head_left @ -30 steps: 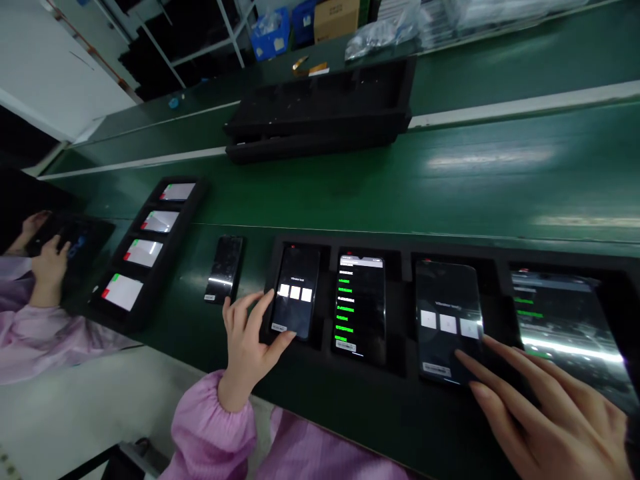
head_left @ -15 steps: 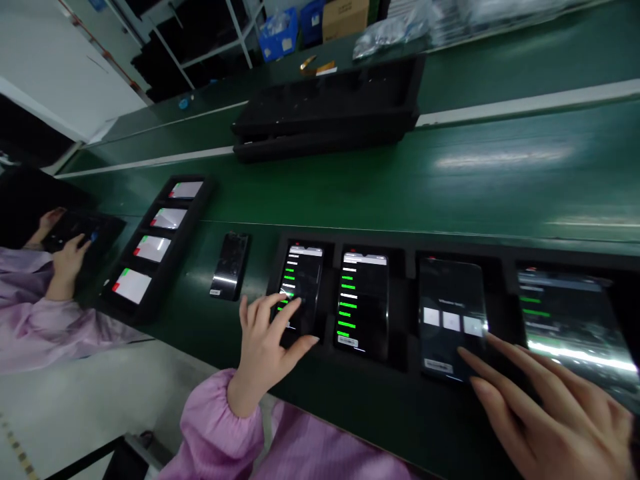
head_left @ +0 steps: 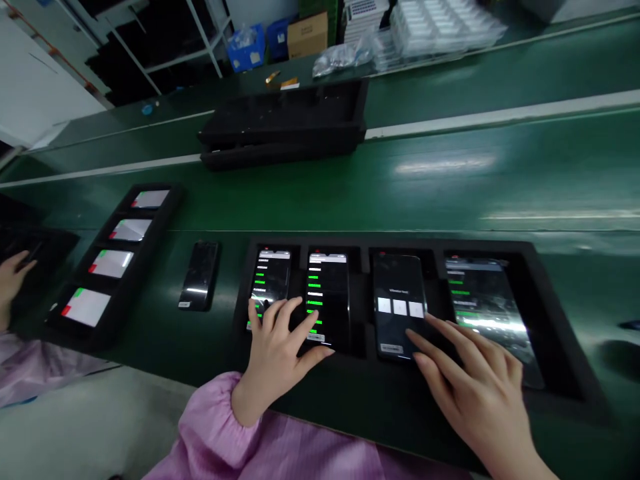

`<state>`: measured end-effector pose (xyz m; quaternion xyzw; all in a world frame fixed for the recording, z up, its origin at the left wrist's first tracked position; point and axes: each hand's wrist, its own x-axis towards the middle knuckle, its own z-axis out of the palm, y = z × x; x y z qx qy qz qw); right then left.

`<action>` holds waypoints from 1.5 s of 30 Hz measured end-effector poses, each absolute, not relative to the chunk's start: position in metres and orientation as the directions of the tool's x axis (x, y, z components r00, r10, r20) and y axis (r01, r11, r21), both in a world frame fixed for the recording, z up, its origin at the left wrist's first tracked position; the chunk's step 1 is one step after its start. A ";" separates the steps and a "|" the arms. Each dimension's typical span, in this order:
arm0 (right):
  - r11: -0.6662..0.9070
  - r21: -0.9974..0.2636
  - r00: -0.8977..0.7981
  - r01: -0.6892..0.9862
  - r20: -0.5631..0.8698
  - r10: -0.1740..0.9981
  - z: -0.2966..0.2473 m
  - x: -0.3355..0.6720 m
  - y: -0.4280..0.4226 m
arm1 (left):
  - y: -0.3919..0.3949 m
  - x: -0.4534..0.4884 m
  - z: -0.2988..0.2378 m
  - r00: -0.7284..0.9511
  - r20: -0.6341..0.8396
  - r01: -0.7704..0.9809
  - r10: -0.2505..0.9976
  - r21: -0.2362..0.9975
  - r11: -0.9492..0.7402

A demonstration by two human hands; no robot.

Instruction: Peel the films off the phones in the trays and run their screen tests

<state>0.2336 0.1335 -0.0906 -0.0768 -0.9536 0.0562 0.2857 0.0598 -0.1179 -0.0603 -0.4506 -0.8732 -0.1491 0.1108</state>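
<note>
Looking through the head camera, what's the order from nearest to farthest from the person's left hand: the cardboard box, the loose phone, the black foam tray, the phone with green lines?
1. Phone with green lines: beneath the fingertips of the left hand.
2. Loose phone: lying on the green belt, left of the hand.
3. Black foam tray: farther up the belt.
4. Cardboard box: at the back.

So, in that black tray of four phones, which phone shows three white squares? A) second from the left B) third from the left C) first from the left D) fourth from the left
B. The third phone from the left in the black tray shows the three white squares, with the right hand reaching onto it.
</note>
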 end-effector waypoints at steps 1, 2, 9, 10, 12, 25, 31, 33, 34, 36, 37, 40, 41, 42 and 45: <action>0.982 -0.148 -0.828 0.116 0.532 0.178 -0.090 0.234 0.133 | -0.118 0.061 -0.061 -0.564 0.333 0.823 0.756 0.152 0.547; 0.982 -0.148 -0.831 0.118 0.527 0.179 -0.089 0.234 0.133 | -0.119 0.062 -0.062 -0.554 0.347 0.829 0.757 0.143 0.541; 0.963 -0.212 -0.840 0.164 0.482 0.249 -0.075 0.231 0.134 | -0.120 0.066 -0.073 -0.463 0.356 0.879 0.811 0.066 0.473; 0.960 -0.213 -0.835 0.181 0.482 0.264 -0.073 0.228 0.135 | -0.120 0.066 -0.074 -0.453 0.354 0.883 0.818 0.050 0.467; 0.957 -0.195 -0.833 0.214 0.475 0.283 -0.069 0.221 0.137 | -0.120 0.065 -0.077 -0.435 0.366 0.889 0.823 0.028 0.457; 0.873 -0.337 -0.636 0.354 0.598 0.488 -0.047 0.286 0.181 | -0.123 0.061 -0.088 -0.365 0.454 0.913 0.813 0.006 0.407; 0.864 -0.366 -0.679 0.347 0.537 0.500 -0.070 0.306 0.184 | -0.123 0.059 -0.089 -0.343 0.470 0.923 0.813 0.007 0.385; 0.863 -0.380 -0.679 0.334 0.538 0.500 -0.073 0.303 0.181 | -0.123 0.058 -0.089 -0.336 0.469 0.924 0.817 -0.003 0.382; 0.862 -0.389 -0.678 0.325 0.540 0.499 -0.074 0.301 0.181 | -0.123 0.058 -0.089 -0.334 0.463 0.924 0.821 -0.008 0.381; 0.863 -0.405 -0.676 0.302 0.546 0.494 -0.074 0.296 0.180 | -0.123 0.058 -0.088 -0.337 0.444 0.924 0.830 -0.014 0.383; 0.864 -0.412 -0.677 0.289 0.550 0.489 -0.073 0.292 0.179 | -0.123 0.058 -0.087 -0.340 0.437 0.923 0.833 -0.016 0.385; 0.879 -0.418 -0.693 0.229 0.564 0.449 -0.070 0.277 0.176 | -0.122 0.059 -0.084 -0.346 0.426 0.920 0.836 -0.021 0.392; 0.887 -0.417 -0.702 0.201 0.570 0.427 -0.069 0.271 0.173 | -0.122 0.059 -0.083 -0.350 0.424 0.918 0.835 -0.023 0.396; 0.894 -0.415 -0.712 0.169 0.576 0.402 -0.069 0.265 0.170 | -0.122 0.059 -0.083 -0.355 0.420 0.916 0.836 -0.023 0.400; 0.907 -0.414 -0.738 0.072 0.590 0.328 -0.071 0.250 0.161 | -0.121 0.060 -0.080 -0.371 0.402 0.911 0.837 -0.016 0.412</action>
